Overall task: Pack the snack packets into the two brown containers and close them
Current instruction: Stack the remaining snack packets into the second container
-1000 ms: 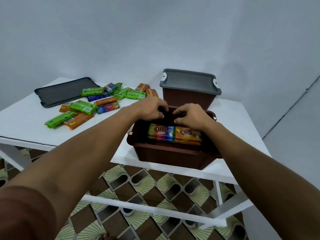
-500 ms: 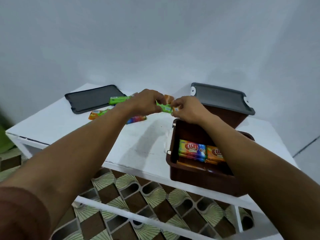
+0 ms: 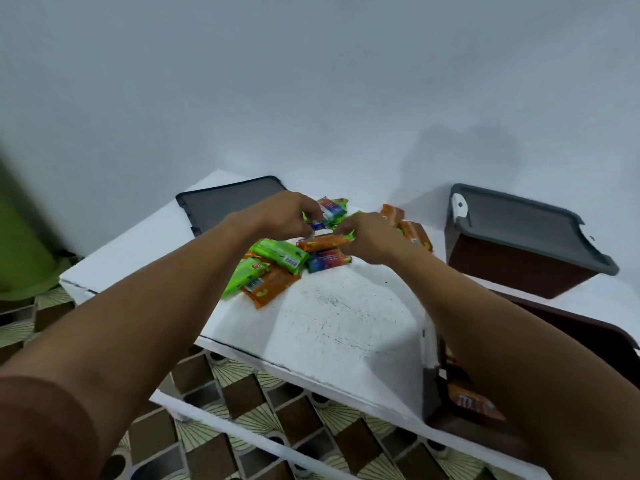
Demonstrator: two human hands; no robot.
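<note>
Risk: dropped packets
Left hand (image 3: 287, 216) pinches a blue packet (image 3: 319, 226), right hand (image 3: 369, 239) grips an orange packet (image 3: 320, 242) on the table (image 3: 329, 320); slick wrappers may slip short of the open brown container (image 3: 595, 330)

Left hand (image 3: 284, 216) and right hand (image 3: 369, 239) moved from open container (image 3: 585, 332) to loose packets (image 3: 277, 258).
</note>
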